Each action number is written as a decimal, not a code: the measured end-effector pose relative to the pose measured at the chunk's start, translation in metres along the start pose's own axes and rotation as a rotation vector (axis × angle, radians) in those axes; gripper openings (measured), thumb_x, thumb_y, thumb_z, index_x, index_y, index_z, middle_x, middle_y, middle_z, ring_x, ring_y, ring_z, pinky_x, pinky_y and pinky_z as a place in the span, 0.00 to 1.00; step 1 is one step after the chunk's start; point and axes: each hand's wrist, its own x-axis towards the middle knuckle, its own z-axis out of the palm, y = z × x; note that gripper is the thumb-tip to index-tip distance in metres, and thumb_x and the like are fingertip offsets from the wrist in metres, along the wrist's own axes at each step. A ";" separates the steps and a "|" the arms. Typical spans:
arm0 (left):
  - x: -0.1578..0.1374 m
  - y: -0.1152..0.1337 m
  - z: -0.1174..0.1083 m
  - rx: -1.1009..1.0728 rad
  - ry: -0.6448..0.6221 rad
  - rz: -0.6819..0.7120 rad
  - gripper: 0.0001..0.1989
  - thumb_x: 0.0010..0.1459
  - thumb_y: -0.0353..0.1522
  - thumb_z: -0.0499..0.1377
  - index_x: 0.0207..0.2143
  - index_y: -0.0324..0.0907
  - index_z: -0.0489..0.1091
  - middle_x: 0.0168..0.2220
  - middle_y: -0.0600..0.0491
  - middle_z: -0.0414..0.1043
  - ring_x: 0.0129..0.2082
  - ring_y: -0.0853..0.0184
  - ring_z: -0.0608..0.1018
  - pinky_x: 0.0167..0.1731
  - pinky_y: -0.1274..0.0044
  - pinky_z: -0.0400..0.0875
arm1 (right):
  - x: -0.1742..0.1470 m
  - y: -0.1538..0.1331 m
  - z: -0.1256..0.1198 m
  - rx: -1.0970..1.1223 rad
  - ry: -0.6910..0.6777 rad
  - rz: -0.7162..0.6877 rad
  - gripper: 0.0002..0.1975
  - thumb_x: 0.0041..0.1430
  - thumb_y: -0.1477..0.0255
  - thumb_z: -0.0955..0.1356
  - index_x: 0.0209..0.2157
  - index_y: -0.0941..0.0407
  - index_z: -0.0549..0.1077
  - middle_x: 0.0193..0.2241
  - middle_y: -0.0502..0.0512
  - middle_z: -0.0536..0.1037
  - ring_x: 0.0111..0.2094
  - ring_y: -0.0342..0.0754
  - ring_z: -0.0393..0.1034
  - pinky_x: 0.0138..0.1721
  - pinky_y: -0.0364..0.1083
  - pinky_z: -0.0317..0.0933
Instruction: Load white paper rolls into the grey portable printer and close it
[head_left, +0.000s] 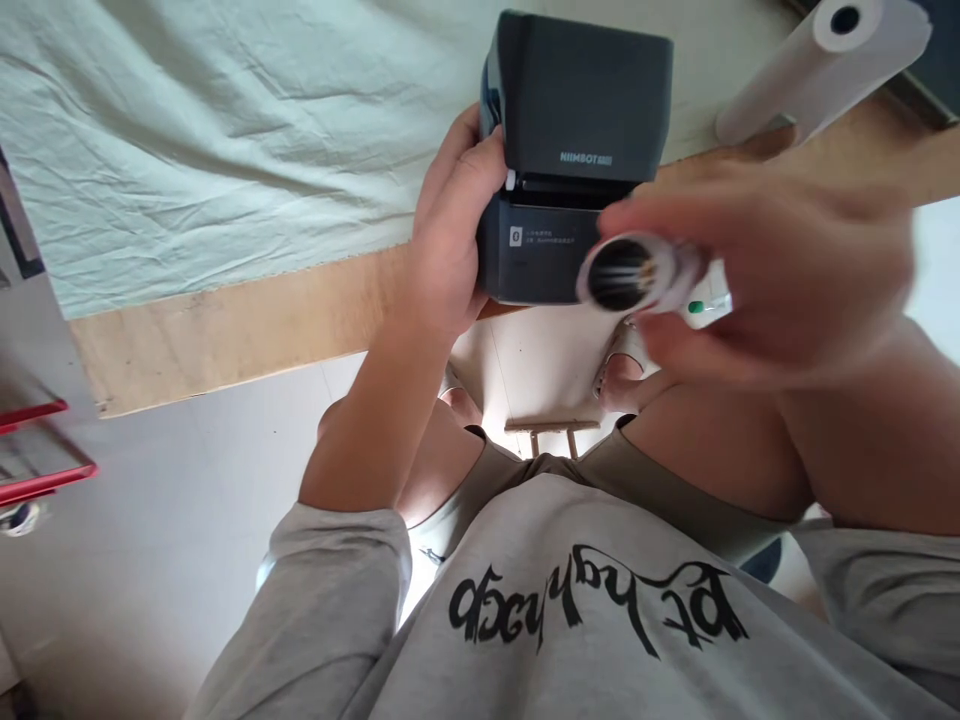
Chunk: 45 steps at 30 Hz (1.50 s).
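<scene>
- NIIMBOT label printer (574, 135): dark casing, at the near edge of the table (247, 325); used here as clock centre; whether its base rests on the wood, cannot tell; a dark slot crosses its front, a small white tab (511, 180) at the slot's left end.
- Left hand (454, 225): at 8 to 9 o'clock; clamped on the printer's side, thumb close to the tab.
- Small white roll (667, 265): at 5 o'clock, dark-centred end showing; overlaps the printer's lower corner in view; touching or apart, cannot tell.
- Right hand (802, 270): at 4 o'clock, blurred; thumb and fingers closed round the small roll.
- Large white roll (802, 75): between 2 and 3 o'clock, on the table; cored end outward.
- Pale green cloth (262, 150): toward 9 o'clock, creased, spread over the tabletop.
- Farther out: red bars (45, 485) at 8 o'clock; wooden crosspiece (551, 427) and lettered grey T-shirt (600, 670) at 6.
</scene>
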 end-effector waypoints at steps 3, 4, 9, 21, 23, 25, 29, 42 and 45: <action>0.001 0.001 0.001 0.005 0.004 0.035 0.06 0.48 0.32 0.44 0.25 0.42 0.59 0.25 0.55 0.61 0.28 0.73 0.66 0.25 0.81 0.57 | 0.007 -0.007 0.006 -0.199 0.052 -0.115 0.25 0.45 0.68 0.58 0.49 0.48 0.53 0.42 0.41 0.60 0.41 0.28 0.58 0.40 0.33 0.56; 0.001 0.001 0.001 0.004 -0.005 0.042 0.07 0.48 0.32 0.44 0.24 0.42 0.59 0.24 0.55 0.61 0.27 0.74 0.66 0.26 0.81 0.57 | 0.010 -0.008 0.007 -0.258 0.100 -0.121 0.26 0.46 0.68 0.58 0.50 0.50 0.52 0.44 0.42 0.59 0.43 0.29 0.57 0.41 0.33 0.56; 0.002 0.002 0.000 0.017 -0.071 -0.008 0.10 0.48 0.33 0.43 0.25 0.45 0.62 0.26 0.55 0.64 0.29 0.71 0.68 0.23 0.80 0.56 | 0.024 -0.005 0.003 -0.287 0.324 -0.058 0.26 0.48 0.70 0.56 0.51 0.53 0.51 0.47 0.41 0.55 0.51 0.29 0.52 0.53 0.29 0.51; 0.002 -0.001 -0.005 0.052 -0.060 -0.049 0.08 0.47 0.36 0.45 0.29 0.48 0.60 0.29 0.56 0.64 0.33 0.69 0.68 0.25 0.78 0.61 | 0.037 0.000 0.016 -0.282 0.236 0.189 0.14 0.48 0.62 0.57 0.34 0.55 0.62 0.40 0.38 0.61 0.43 0.32 0.58 0.48 0.42 0.57; 0.002 0.000 -0.005 0.039 -0.082 -0.027 0.10 0.48 0.36 0.43 0.25 0.46 0.61 0.27 0.55 0.63 0.33 0.69 0.69 0.25 0.78 0.61 | 0.035 0.000 0.015 -0.321 0.260 0.168 0.13 0.49 0.61 0.56 0.31 0.54 0.63 0.37 0.38 0.63 0.41 0.32 0.58 0.46 0.42 0.57; 0.002 0.001 -0.004 0.034 -0.104 -0.011 0.11 0.48 0.35 0.41 0.24 0.44 0.61 0.26 0.54 0.63 0.34 0.69 0.69 0.26 0.78 0.62 | 0.033 0.000 0.014 -0.361 0.277 0.174 0.15 0.48 0.60 0.56 0.32 0.53 0.64 0.34 0.41 0.63 0.40 0.33 0.58 0.43 0.42 0.56; 0.000 0.000 -0.002 0.020 -0.112 -0.017 0.10 0.49 0.34 0.41 0.29 0.45 0.60 0.30 0.56 0.63 0.38 0.68 0.68 0.25 0.80 0.63 | 0.030 0.002 0.012 -0.372 0.311 0.169 0.19 0.47 0.58 0.57 0.36 0.55 0.62 0.35 0.47 0.61 0.43 0.34 0.55 0.44 0.39 0.54; -0.001 0.000 0.001 0.081 -0.108 -0.044 0.08 0.48 0.33 0.44 0.30 0.48 0.58 0.31 0.56 0.64 0.34 0.69 0.69 0.21 0.79 0.61 | 0.040 -0.004 0.008 -0.221 0.107 0.434 0.16 0.47 0.66 0.56 0.41 0.49 0.55 0.33 0.36 0.64 0.33 0.26 0.57 0.48 0.38 0.53; -0.001 -0.001 0.001 0.066 -0.087 -0.036 0.07 0.47 0.33 0.44 0.30 0.48 0.59 0.30 0.55 0.63 0.35 0.68 0.69 0.20 0.79 0.60 | 0.038 -0.004 0.010 -0.252 0.155 0.407 0.15 0.48 0.66 0.55 0.40 0.49 0.57 0.32 0.36 0.64 0.31 0.27 0.57 0.45 0.37 0.54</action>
